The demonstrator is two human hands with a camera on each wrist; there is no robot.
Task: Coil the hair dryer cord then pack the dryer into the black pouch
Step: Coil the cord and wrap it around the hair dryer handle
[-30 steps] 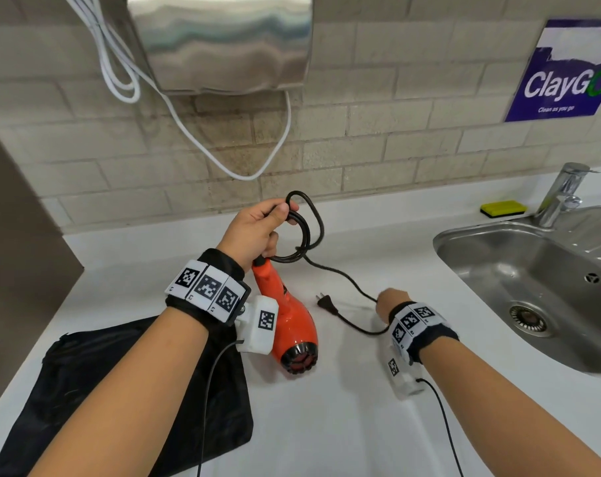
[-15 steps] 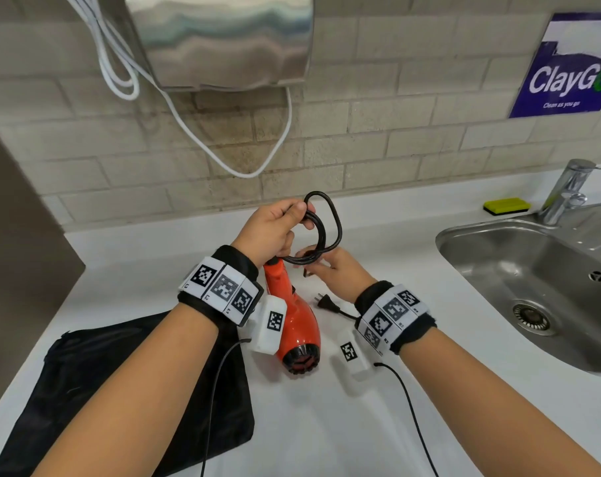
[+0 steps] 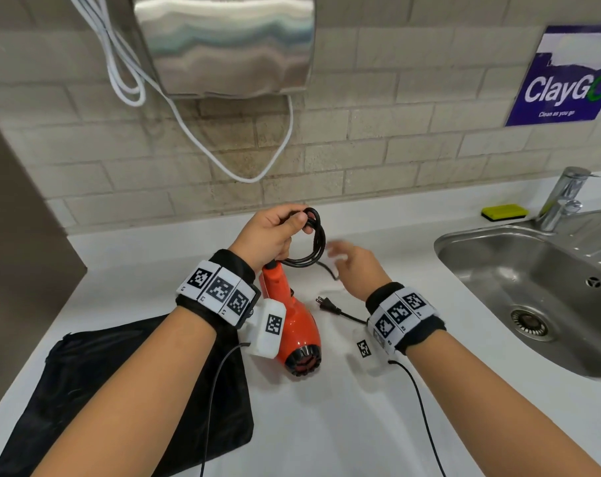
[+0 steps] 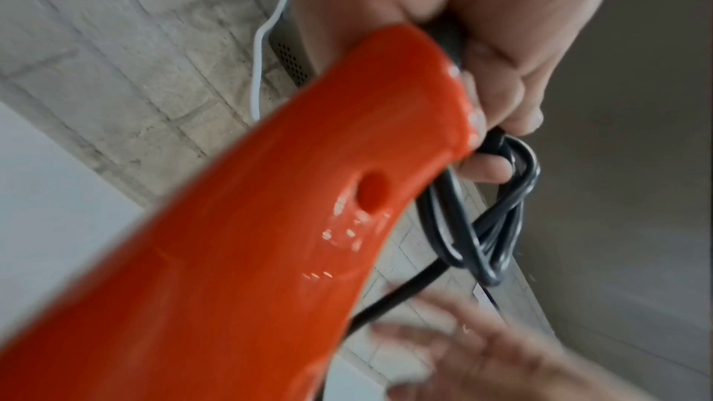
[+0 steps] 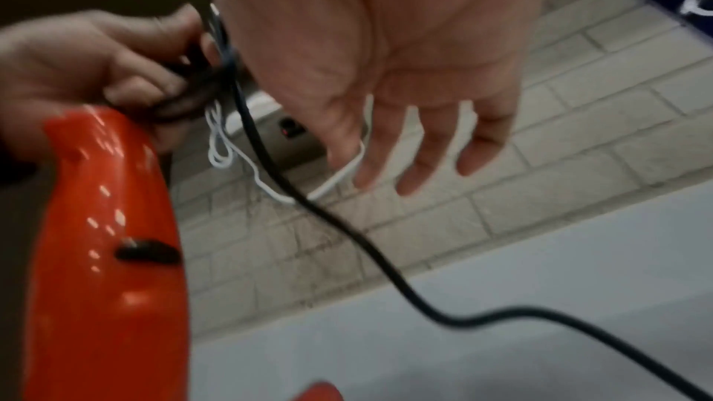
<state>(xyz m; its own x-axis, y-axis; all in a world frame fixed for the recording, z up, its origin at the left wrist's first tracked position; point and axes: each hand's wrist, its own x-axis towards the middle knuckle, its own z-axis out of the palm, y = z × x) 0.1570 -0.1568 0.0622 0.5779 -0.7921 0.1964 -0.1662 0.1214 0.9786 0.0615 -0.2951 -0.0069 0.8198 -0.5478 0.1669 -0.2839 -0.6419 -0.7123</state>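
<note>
An orange hair dryer (image 3: 297, 325) hangs nozzle-down over the white counter. My left hand (image 3: 275, 232) grips its handle end together with several loops of the black cord (image 3: 314, 242); the left wrist view shows the dryer (image 4: 239, 240) and the loops (image 4: 490, 224) pinched under my fingers. My right hand (image 3: 350, 266) hovers just right of the loops with fingers spread and holds nothing; the right wrist view shows the open fingers (image 5: 420, 157) beside the loose cord (image 5: 347, 237). The cord's plug (image 3: 326, 304) lies on the counter. The black pouch (image 3: 120, 401) lies flat at the lower left.
A steel sink (image 3: 533, 287) with a tap (image 3: 564, 197) takes up the right side. A yellow sponge (image 3: 503, 211) sits on the ledge behind it. A hand dryer (image 3: 223, 43) with a white cable (image 3: 195, 132) hangs on the brick wall. A dark panel (image 3: 17, 235) stands at the left.
My right hand came from the counter up to the loops held by my left, then let go of the cord and spread its fingers. The plug has slid closer to the dryer.
</note>
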